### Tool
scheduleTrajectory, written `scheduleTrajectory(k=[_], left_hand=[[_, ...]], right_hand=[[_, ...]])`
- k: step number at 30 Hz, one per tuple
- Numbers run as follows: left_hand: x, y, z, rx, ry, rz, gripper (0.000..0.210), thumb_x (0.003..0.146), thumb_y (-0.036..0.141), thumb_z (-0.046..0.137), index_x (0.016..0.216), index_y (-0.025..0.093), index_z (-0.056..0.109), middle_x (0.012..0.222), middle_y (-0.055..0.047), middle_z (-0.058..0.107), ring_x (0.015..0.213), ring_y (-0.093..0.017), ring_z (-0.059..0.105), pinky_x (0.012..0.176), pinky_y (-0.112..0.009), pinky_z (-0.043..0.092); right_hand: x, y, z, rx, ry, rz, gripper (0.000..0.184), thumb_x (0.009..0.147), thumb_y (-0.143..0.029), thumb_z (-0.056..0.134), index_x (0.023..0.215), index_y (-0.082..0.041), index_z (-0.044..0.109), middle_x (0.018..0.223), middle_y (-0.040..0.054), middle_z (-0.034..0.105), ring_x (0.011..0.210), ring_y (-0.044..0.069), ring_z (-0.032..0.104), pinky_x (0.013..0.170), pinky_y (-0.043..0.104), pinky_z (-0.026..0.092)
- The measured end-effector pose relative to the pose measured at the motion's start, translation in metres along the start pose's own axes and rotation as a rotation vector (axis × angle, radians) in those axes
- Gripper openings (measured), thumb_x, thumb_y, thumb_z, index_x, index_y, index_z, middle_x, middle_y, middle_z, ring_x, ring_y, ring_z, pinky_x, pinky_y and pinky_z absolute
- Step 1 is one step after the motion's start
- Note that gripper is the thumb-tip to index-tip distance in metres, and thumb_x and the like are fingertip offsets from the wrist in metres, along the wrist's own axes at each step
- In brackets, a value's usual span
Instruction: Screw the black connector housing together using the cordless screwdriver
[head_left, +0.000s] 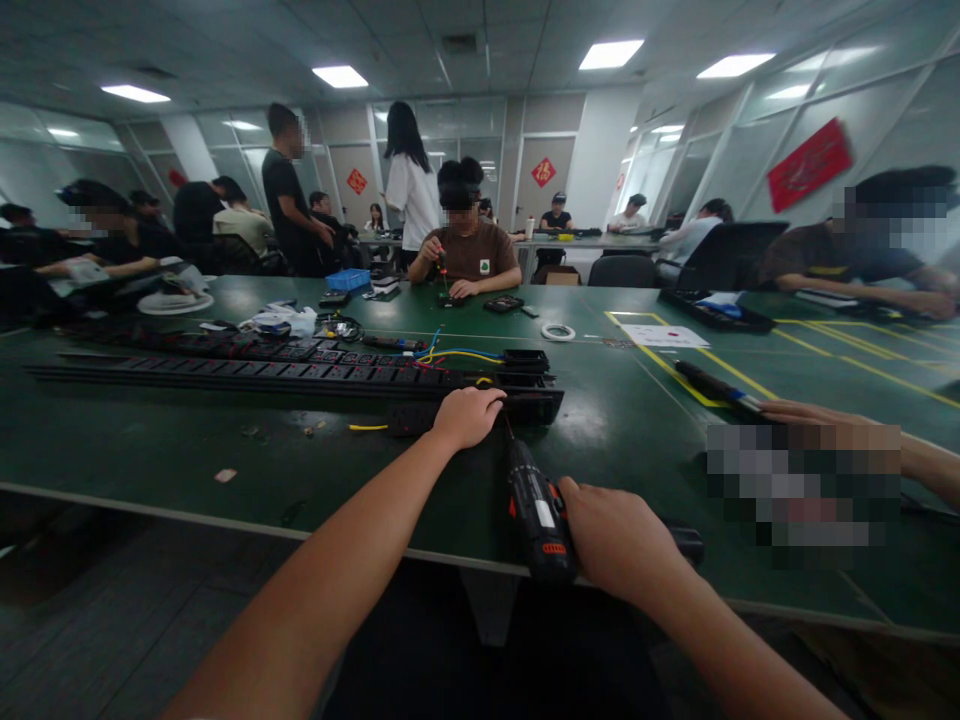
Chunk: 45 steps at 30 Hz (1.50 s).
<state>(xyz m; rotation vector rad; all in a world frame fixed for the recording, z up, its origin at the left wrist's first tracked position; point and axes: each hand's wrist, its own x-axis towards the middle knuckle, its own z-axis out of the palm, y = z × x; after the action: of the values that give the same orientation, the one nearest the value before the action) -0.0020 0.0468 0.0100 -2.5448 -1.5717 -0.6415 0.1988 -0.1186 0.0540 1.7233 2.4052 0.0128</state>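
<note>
A long black power strip (pixel 300 378) with a row of sockets lies across the green table. My left hand (pixel 466 418) is closed over the near edge of its right end, fingertips pressed on the black housing. My right hand (pixel 622 535) is wrapped round the handle of a black cordless drill (pixel 534 505) with orange accents. The drill points away from me, and its thin bit reaches the near side of the strip's end beside my left fingertips. Whether the bit sits in a screw is too small to tell. Blue and yellow wires (pixel 461 354) stick up behind the strip.
Right of me, another person's hand (pixel 832 415) rests by a black tool (pixel 712 385). A person opposite (pixel 476 250) works with a screwdriver. A white ring of tape (pixel 558 331), a blue basket (pixel 348 280) and a black tray (pixel 716 310) stand farther back.
</note>
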Motion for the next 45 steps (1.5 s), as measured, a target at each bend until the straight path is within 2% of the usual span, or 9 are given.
scheduleTrajectory(k=[38, 45], left_hand=[[-0.0016, 0.0022, -0.0044, -0.008, -0.022, -0.013, 0.037, 0.103, 0.038, 0.043, 0.13, 0.032, 0.067, 0.112, -0.004, 0.074, 0.104, -0.023, 0.068, 0.094, -0.035, 0.05], [-0.0008, 0.0019, -0.0043, -0.005, -0.021, -0.011, 0.036, 0.103, 0.038, 0.043, 0.129, 0.033, 0.067, 0.112, -0.004, 0.074, 0.103, -0.023, 0.069, 0.092, -0.035, 0.051]], right_hand=[[0.0028, 0.0025, 0.0034, 0.021, 0.003, 0.006, 0.021, 0.087, -0.011, 0.05, 0.104, -0.016, 0.059, 0.098, 0.0155, 0.075, 0.091, 0.031, 0.075, 0.069, 0.034, 0.046], [0.0007, 0.0006, -0.0023, 0.033, -0.005, 0.0, 0.022, 0.084, -0.013, 0.053, 0.106, -0.015, 0.06, 0.098, 0.0151, 0.075, 0.092, 0.031, 0.075, 0.07, 0.034, 0.047]])
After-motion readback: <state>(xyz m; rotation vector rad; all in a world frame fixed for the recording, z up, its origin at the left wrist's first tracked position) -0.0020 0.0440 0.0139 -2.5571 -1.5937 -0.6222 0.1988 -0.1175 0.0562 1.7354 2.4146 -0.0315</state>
